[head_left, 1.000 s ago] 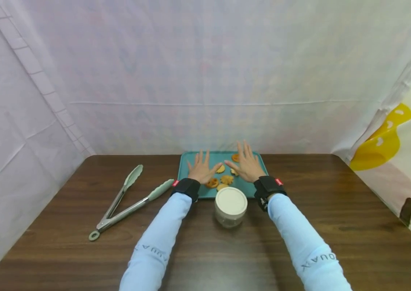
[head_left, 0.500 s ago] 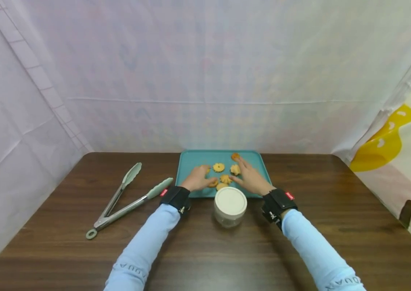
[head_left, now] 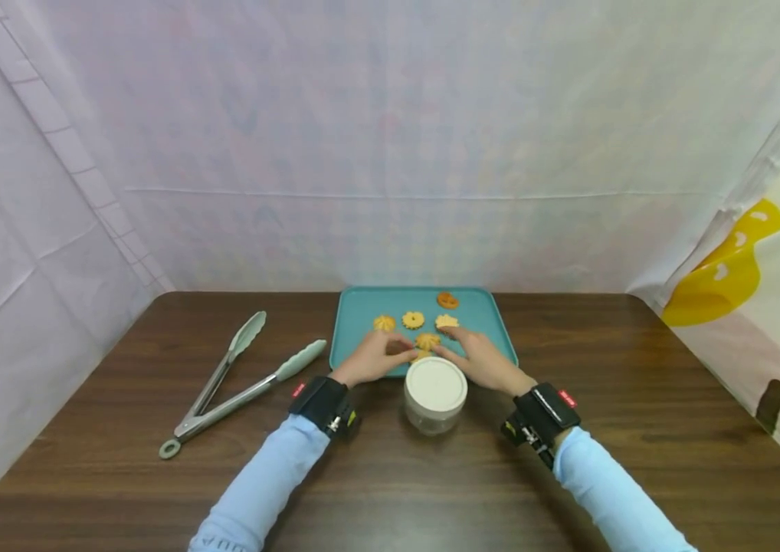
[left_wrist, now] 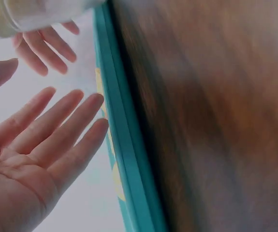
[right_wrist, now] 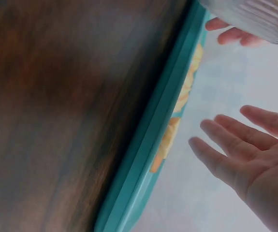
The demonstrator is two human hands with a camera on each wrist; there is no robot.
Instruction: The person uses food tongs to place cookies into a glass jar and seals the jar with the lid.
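Both hands hover near the front of a teal tray (head_left: 355, 303), just behind a clear jar with a white lid (head_left: 435, 385). My left hand (head_left: 371, 359) is left of the jar with fingers loosely extended, its palm showing in the left wrist view. To the jar's right is my right hand (head_left: 485, 360), fingers spread and apart from the jar in the right wrist view. Neither holds anything. On the tray lie a ring-shaped cookie (head_left: 414, 320), a star-like cookie (head_left: 427, 341), a pretzel-shaped one (head_left: 448, 300) and several others, one partly hidden behind the jar.
Metal tongs with pale green tips (head_left: 238, 391) lie spread on the brown wooden table (head_left: 155, 506) at the left. White cloth walls enclose the table at the back and sides. A yellow cutout (head_left: 724, 268) hangs at the right.
Both hands have come back from above the tray toward the jar, their fingers turning inward. The cookies at the tray's middle and back are now uncovered.
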